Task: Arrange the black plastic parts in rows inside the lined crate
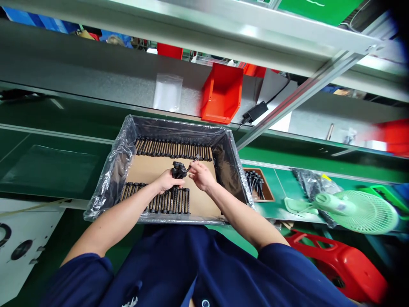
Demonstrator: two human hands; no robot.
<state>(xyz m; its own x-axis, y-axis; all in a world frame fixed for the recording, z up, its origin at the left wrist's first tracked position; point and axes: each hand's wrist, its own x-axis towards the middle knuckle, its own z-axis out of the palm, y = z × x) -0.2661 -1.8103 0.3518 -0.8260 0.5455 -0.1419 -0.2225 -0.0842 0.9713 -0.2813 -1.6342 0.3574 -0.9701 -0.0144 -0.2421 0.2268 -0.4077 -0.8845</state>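
Note:
A bunch of black rod-shaped parts with wider heads [179, 169] is gripped in my left hand [166, 181], over the middle of a plastic-lined box [238, 170]. Just right of it, my right hand [201, 174] pinches a single black rod-shaped part [193, 160] between thumb and fingers. Brown cardboard [150, 169] covers the box's floor. Along its far side lies a row of the same black parts [172, 149], set side by side. Another row [169, 202] lies along the near side, partly hidden by my left hand and forearm.
Right of the box, a small brown tray [270, 194] holds more black parts. Beyond it stand a green fan [348, 209] and a red plastic stool [348, 264]. A red bin [222, 94], a clear bag [168, 92] and a black adapter [255, 111] are on the shelf behind.

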